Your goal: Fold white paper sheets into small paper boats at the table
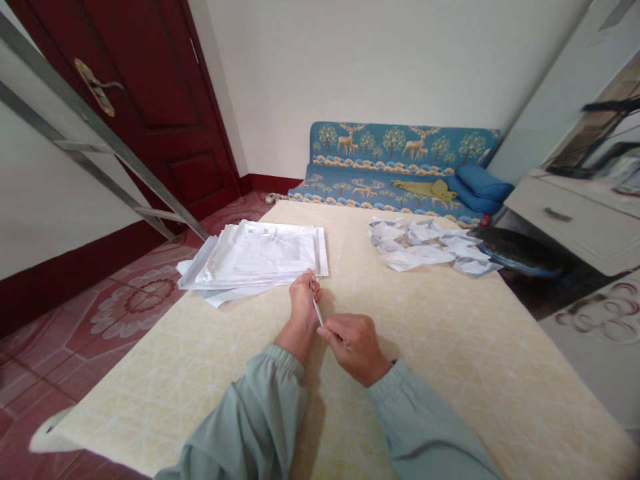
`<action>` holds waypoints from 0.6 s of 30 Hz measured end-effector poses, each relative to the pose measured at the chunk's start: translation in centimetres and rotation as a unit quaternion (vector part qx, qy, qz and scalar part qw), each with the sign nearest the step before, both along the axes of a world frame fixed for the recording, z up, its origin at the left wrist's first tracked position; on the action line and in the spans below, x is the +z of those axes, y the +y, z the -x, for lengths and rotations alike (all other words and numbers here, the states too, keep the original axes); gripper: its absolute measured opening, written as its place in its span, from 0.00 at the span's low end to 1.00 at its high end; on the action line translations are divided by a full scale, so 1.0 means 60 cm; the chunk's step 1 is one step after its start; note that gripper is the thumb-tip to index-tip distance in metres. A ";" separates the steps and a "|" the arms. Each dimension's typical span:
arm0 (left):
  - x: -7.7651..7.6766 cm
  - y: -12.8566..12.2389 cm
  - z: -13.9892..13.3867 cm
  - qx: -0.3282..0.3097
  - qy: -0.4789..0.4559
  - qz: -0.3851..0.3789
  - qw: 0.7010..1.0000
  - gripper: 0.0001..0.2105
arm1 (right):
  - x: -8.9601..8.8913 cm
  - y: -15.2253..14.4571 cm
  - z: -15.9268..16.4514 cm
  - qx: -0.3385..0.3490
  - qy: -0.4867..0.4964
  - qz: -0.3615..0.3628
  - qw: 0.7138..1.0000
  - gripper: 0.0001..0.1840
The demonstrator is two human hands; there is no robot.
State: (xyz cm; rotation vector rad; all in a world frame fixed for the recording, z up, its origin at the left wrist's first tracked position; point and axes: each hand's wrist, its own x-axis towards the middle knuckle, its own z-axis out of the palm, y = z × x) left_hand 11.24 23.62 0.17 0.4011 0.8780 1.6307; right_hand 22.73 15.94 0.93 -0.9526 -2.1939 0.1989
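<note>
Over the middle of the table, my left hand (pixel 303 297) and my right hand (pixel 354 341) are both closed on a thin folded piece of white paper (pixel 317 308), seen nearly edge-on. The left fingers pinch its far end. My right thumb and fingers grip the near end. Just beyond my left hand lies a stack of white paper sheets (pixel 240 260), with what looks like clear plastic among them. Several folded white and grey paper pieces (pixel 420 243) lie in a loose heap on the far right of the table.
A pale yellow patterned cloth covers the table (pixel 440 373). Behind it stands a blue sofa (pixel 370 173) with a mustard cloth (pixel 425 189) and blue cushions (pixel 480 187). A metal ladder (pixel 115 143) leans at the left by a dark red door (pixel 165 87). White drawers (pixel 565 213) flank the right.
</note>
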 end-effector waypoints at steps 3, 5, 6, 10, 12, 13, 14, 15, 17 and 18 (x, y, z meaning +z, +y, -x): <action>-0.001 0.001 0.000 -0.010 0.003 -0.003 1.000 0.12 | -0.001 -0.001 0.003 0.006 -0.004 -0.013 1.000 0.21; -0.003 0.002 0.000 -0.017 0.005 -0.004 1.000 0.11 | -0.003 -0.003 0.004 0.006 -0.006 -0.018 1.000 0.22; -0.004 0.002 0.000 -0.019 0.006 -0.004 1.000 0.11 | -0.003 -0.003 0.005 0.006 -0.008 -0.021 1.000 0.22; -0.005 0.002 0.002 -0.028 0.011 -0.003 1.000 0.12 | -0.003 -0.007 0.007 0.005 -0.020 -0.031 0.999 0.21; -0.004 0.002 0.004 -0.035 0.012 -0.001 0.999 0.14 | -0.003 -0.008 0.008 0.006 -0.025 -0.033 0.999 0.21; -0.003 0.003 0.004 -0.039 0.013 0.000 0.999 0.15 | -0.003 -0.008 0.008 0.008 -0.025 -0.034 0.999 0.21; -0.002 0.003 0.004 -0.043 0.013 0.002 0.999 0.16 | -0.002 -0.008 0.008 0.010 -0.025 -0.035 0.999 0.21; 0.000 0.003 0.004 -0.047 0.013 0.003 0.999 0.16 | -0.002 -0.008 0.007 0.012 -0.025 -0.036 0.999 0.21; 0.001 0.003 0.002 -0.055 0.018 0.006 0.998 0.17 | -0.002 -0.008 0.006 0.017 -0.023 -0.040 0.999 0.21; 0.001 0.003 0.002 -0.056 0.027 0.005 0.998 0.17 | -0.001 -0.008 0.005 0.021 -0.023 -0.044 0.999 0.21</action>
